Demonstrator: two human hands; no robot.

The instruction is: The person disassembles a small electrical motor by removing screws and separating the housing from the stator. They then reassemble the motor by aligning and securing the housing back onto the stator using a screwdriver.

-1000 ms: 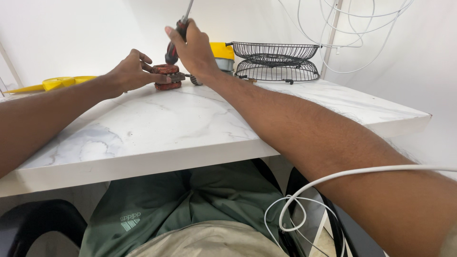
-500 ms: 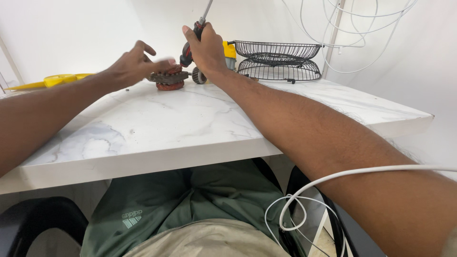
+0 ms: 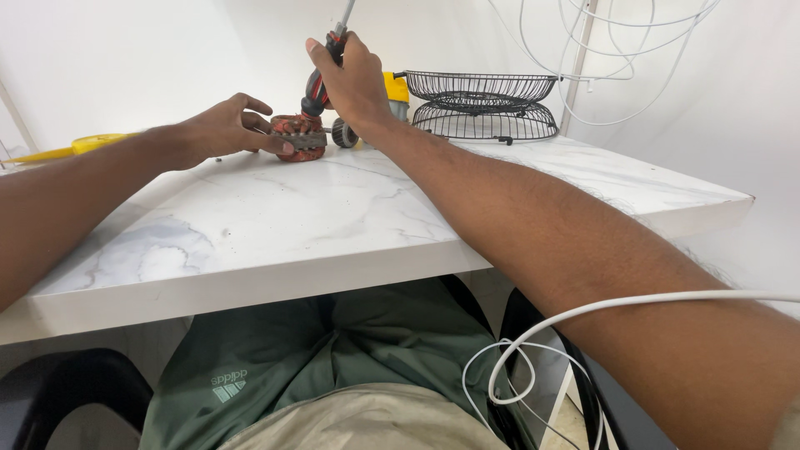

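1. Head view, nearest: green shorts (image 3: 333,367) over the lap, a black chair (image 3: 58,392) at lower left, a looping white cable (image 3: 533,350) crossing the right forearm.
2. Next out: white marble-patterned table (image 3: 275,225), front half bare apart from both forearms stretched across it.
3. Further on: left hand (image 3: 221,127) loosely curled, fingertips pressing on the small copper-wound motor core (image 3: 298,137) and steadying it; no full grasp, thumb and fingers spread.
4. Just right of that: right hand (image 3: 354,79) clenched around the red-and-black handle of a screwdriver (image 3: 321,75), held handle down, metal shaft pointing up and out of view; handle end close above the core, contact cannot be told.
5. Judged progress: core already bare on the table, separated from any housing; work on it apparently mid-way, tool not engaged with any screw.
6. Behind: a small dark wheel-like part (image 3: 343,133) and a yellow object (image 3: 397,86).
7. Farthest: two black wire fan guards (image 3: 483,104) stacked, a yellow tool (image 3: 75,147) at far left, white cables (image 3: 608,42) hanging on the wall.
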